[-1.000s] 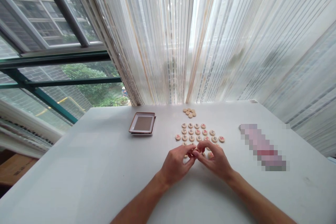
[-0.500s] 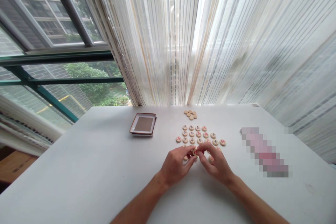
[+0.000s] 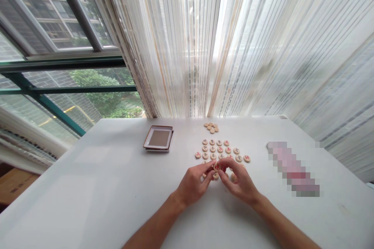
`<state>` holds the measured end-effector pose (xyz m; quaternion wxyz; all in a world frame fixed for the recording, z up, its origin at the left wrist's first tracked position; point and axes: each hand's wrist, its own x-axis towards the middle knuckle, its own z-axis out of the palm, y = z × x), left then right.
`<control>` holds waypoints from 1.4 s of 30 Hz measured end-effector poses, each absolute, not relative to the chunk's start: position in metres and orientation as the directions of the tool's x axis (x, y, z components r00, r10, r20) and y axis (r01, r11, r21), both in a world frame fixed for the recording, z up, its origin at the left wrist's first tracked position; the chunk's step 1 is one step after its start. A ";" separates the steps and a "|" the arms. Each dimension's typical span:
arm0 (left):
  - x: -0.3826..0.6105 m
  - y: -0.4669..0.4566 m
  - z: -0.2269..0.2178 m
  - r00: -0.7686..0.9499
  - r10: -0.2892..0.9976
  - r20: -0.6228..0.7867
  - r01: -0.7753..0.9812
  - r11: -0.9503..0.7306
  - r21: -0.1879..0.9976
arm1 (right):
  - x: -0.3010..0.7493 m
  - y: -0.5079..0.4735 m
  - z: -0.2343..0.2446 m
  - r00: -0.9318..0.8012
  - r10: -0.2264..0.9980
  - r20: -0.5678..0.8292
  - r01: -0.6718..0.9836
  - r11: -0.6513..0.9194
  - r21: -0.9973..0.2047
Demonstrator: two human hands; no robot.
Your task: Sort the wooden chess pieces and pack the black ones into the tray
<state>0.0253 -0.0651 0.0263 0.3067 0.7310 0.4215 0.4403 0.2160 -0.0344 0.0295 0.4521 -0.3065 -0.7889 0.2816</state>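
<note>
A round wooden Chinese chess piece [image 3: 216, 167] with a red character faces up between my two hands. The fingertips of my left hand [image 3: 196, 182] pinch it from the left. My right hand [image 3: 238, 181] has its index finger and thumb closed on the right side of the same piece. Just beyond my fingers lie rows of chess pieces [image 3: 212, 149], face up, with red or black characters. One black-marked piece [image 3: 215, 176] shows on the table below the held one. My hands partly cover the nearest rows.
Several pieces lie blank side up in a small cluster [image 3: 212, 131] at the back. A shallow square box [image 3: 145, 146] sits to the left. On the right is a blurred pinkish object [image 3: 292, 169]. The white table [image 3: 96, 186] meets a string curtain [image 3: 187, 66] and window.
The red-marked piece has turned a little and shows its character more plainly between my fingertips. My right fingers have spread slightly around it. The rows look unchanged.
</note>
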 end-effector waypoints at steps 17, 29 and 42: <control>0.032 -0.063 0.037 0.097 0.983 0.157 0.144 -0.170 0.975 | 0.210 -0.040 0.027 -0.407 0.712 0.572 0.268 0.691 -0.671; 0.028 -0.063 0.037 0.152 0.984 0.092 0.130 -0.112 0.985 | 0.213 -0.039 0.022 -0.428 0.715 0.552 0.274 0.685 -0.675; 0.028 -0.063 0.039 0.217 0.970 0.113 0.050 -0.126 0.991 | 0.217 -0.034 0.014 -0.370 0.744 0.557 0.289 0.662 -0.692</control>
